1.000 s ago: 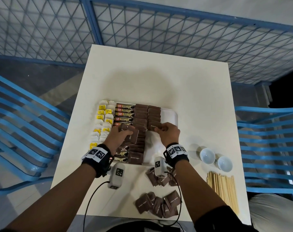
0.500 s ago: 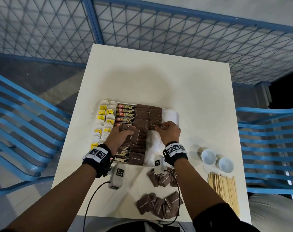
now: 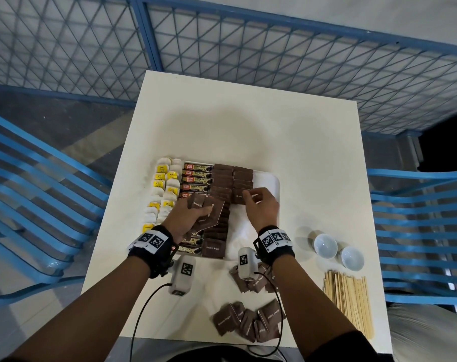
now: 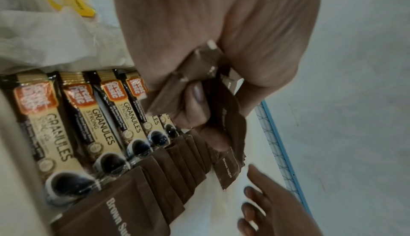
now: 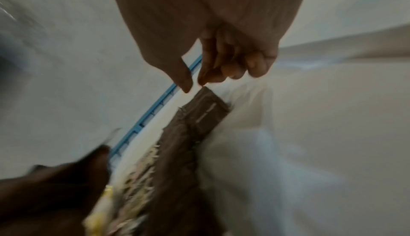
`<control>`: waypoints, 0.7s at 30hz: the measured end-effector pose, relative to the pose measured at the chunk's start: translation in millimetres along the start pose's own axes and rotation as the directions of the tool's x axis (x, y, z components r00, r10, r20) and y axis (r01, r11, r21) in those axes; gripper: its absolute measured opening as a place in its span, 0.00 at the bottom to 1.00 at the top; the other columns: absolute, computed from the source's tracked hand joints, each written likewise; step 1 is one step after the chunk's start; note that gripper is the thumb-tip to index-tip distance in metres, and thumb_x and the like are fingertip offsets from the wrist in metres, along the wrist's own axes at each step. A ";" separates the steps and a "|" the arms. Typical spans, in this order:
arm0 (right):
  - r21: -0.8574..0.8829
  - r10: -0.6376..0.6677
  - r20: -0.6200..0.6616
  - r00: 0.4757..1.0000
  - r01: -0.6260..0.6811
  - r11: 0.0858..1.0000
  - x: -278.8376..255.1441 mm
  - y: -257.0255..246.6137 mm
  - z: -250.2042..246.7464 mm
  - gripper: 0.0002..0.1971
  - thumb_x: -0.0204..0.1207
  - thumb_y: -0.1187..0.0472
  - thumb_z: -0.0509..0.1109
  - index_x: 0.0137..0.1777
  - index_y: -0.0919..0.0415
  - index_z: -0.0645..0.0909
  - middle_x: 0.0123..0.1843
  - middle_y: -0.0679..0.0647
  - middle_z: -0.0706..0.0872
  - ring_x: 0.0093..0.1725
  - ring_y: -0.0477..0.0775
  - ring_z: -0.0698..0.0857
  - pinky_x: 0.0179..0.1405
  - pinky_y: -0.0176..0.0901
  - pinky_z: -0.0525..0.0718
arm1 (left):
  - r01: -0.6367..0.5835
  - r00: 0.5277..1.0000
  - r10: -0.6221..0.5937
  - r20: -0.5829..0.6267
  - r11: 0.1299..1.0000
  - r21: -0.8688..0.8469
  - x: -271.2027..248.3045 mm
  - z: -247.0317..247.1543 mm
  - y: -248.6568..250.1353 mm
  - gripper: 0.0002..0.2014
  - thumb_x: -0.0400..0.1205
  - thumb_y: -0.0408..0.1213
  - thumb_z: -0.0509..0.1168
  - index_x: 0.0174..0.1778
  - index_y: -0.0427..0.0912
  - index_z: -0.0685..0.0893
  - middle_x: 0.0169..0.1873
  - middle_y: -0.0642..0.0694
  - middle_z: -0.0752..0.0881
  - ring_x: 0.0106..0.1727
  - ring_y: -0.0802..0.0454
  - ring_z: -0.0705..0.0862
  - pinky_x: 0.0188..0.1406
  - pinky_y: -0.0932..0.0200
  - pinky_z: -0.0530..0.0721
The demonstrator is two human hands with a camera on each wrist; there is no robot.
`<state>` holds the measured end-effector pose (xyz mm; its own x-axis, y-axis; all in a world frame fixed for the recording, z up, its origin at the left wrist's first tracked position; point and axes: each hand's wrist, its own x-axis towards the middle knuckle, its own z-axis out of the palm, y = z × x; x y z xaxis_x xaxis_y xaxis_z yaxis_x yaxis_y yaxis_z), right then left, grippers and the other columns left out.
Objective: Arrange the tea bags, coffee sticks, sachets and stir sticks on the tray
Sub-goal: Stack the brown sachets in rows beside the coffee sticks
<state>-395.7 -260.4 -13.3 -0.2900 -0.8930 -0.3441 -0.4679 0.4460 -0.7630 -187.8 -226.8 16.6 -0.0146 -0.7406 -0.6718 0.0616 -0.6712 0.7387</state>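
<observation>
Left hand [image 3: 189,218] is gripping a bunch of brown sugar sachets [image 3: 209,214] over the tray [image 3: 268,182]. Right hand [image 3: 261,209] is hovering by the second sachet row [image 3: 242,182], grip slightly apart, thumb and forefinger not quite touching, holding nothing. Loose sachets [image 3: 248,322] and stir sticks [image 3: 349,296] are lying on the desk [image 3: 248,126].

The table [image 3: 248,131] is off-white and plain, and the tray [image 3: 268,182] on it is white. Tea bags [image 3: 167,189] are white with yellow tags; coffee sticks [image 3: 196,176] are tan and black with orange-red logo patches. Sachets [image 3: 223,178] are brown with white lettering. Stir sticks [image 3: 349,296] are pale wood. Two cups [image 3: 338,250] are white. Chairs [image 3: 39,205] and the lattice fence [image 3: 248,48] are blue. Wrist bands [image 3: 154,242] carry black-and-white square codes.
</observation>
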 end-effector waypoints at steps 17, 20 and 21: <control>0.147 -0.152 0.358 0.921 0.106 0.984 -13.0 -18.8 21.5 0.15 0.75 0.50 0.79 0.55 0.57 0.86 0.49 0.49 0.91 0.48 0.48 0.89 0.43 0.43 0.85 | -0.091 0.996 0.091 -0.006 0.985 -0.144 -10.9 11.5 5.4 0.07 0.83 0.28 0.72 0.56 0.37 0.89 0.40 0.47 0.95 0.40 0.52 0.94 0.33 0.63 0.88; 0.143 -0.209 0.337 0.918 0.170 0.975 -14.3 -20.1 16.3 0.07 0.76 0.58 0.79 0.51 0.57 0.87 0.46 0.46 0.92 0.46 0.43 0.90 0.49 0.39 0.87 | -0.109 0.994 0.106 -0.025 0.985 -0.133 -11.3 11.7 6.5 0.06 0.83 0.34 0.74 0.54 0.38 0.90 0.38 0.48 0.94 0.38 0.54 0.93 0.29 0.65 0.86; 0.129 -0.238 0.333 0.912 0.206 0.970 -14.1 -21.9 13.1 0.05 0.76 0.58 0.78 0.49 0.54 0.87 0.44 0.43 0.91 0.43 0.40 0.89 0.47 0.36 0.87 | -0.128 0.992 0.124 -0.035 0.984 -0.126 -10.9 11.4 6.5 0.06 0.83 0.35 0.74 0.53 0.39 0.90 0.38 0.47 0.94 0.39 0.53 0.93 0.31 0.65 0.87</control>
<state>-370.4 -258.5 1.0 0.1253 -0.9410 -0.3144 -0.4059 0.2405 -0.8817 -198.6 -223.4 29.3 0.0285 -0.8166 -0.5765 0.1886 -0.5619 0.8054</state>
